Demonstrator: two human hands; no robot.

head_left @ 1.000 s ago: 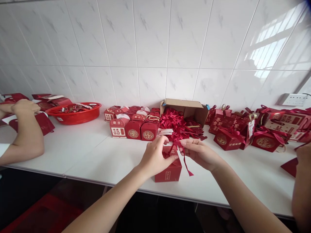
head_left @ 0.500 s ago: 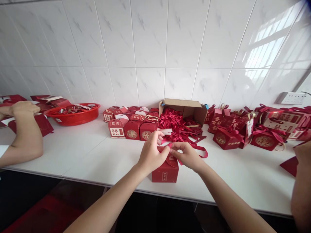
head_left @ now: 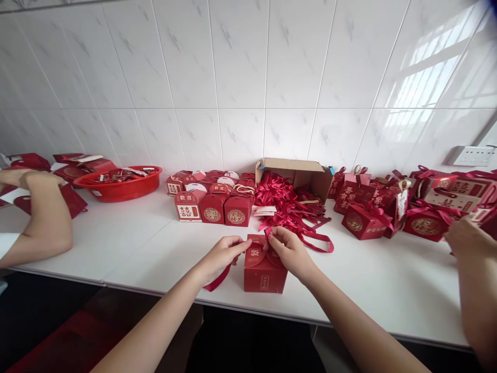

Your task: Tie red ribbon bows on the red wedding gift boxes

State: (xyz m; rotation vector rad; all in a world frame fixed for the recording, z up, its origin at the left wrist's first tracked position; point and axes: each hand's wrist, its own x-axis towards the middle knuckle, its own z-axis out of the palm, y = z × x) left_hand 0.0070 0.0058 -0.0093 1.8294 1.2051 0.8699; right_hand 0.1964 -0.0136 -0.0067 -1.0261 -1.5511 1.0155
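Note:
A red gift box (head_left: 264,274) with gold print stands upright on the table in front of me. At its top right, the fingers of my right hand (head_left: 290,250) are closed on a red ribbon (head_left: 267,233) above the lid flaps. My left hand (head_left: 222,258) is at the box's left side, fingers closed; a length of ribbon (head_left: 218,281) hangs from beneath it to the table. Behind the box, a heap of red ribbons (head_left: 275,190) spills from an open cardboard carton (head_left: 295,166).
Several red boxes (head_left: 212,208) stand in rows left of the carton. Farther left is a red basin (head_left: 130,192) of small packets, beside a person's arm (head_left: 48,217). Ribbon-tied boxes (head_left: 365,221) crowd the right, where another person's hand (head_left: 471,241) reaches in.
My hands have parted: the left moved left and down with ribbon trailing from it, while the right stayed over the box top. The person's hand at right moved up toward the tied boxes.

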